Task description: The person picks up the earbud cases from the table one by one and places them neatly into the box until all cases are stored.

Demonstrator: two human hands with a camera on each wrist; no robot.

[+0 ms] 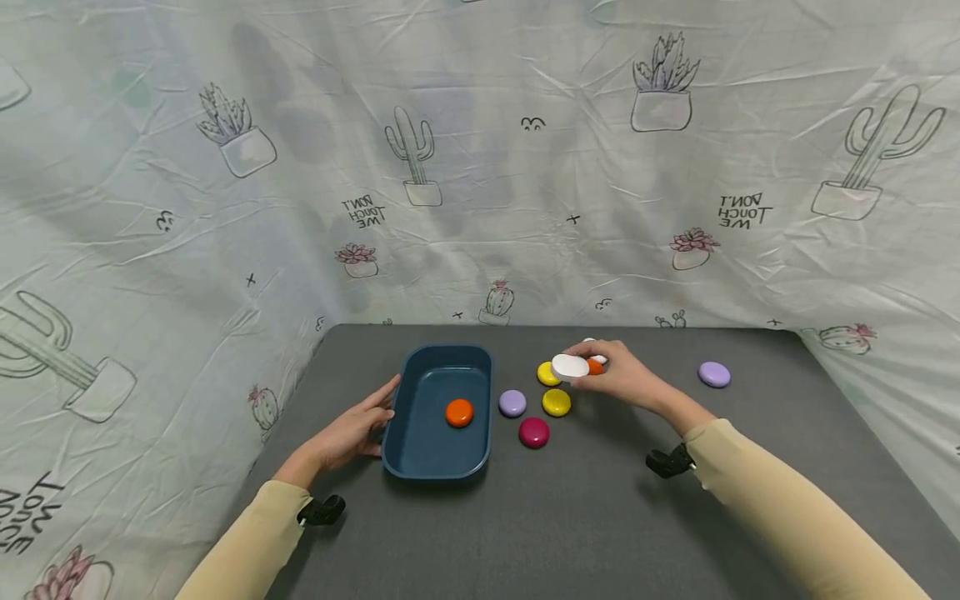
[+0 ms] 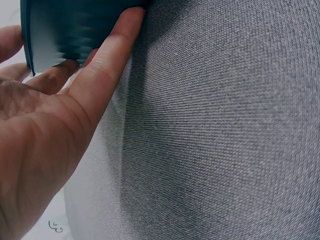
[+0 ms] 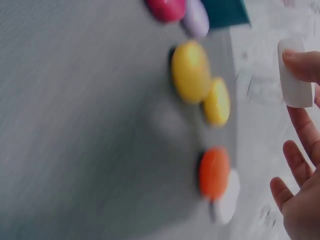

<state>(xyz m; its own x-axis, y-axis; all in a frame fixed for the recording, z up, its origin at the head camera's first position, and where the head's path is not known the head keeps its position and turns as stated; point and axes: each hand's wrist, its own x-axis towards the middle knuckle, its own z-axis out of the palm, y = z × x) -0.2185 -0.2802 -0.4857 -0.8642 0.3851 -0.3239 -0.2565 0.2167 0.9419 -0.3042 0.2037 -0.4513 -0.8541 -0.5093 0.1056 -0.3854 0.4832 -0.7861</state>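
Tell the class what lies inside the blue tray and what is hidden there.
In the head view, one orange disc sits inside the blue tray, right of middle. Whatever is directly beneath the disc is covered and cannot be seen.

white disc [image 1: 570, 367] aloft, right of blue tray [image 1: 431, 450]

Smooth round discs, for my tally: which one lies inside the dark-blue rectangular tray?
The glossy orange round disc, alone in the dark-blue tray; the other orange disc lies outside, on the grey textured table.
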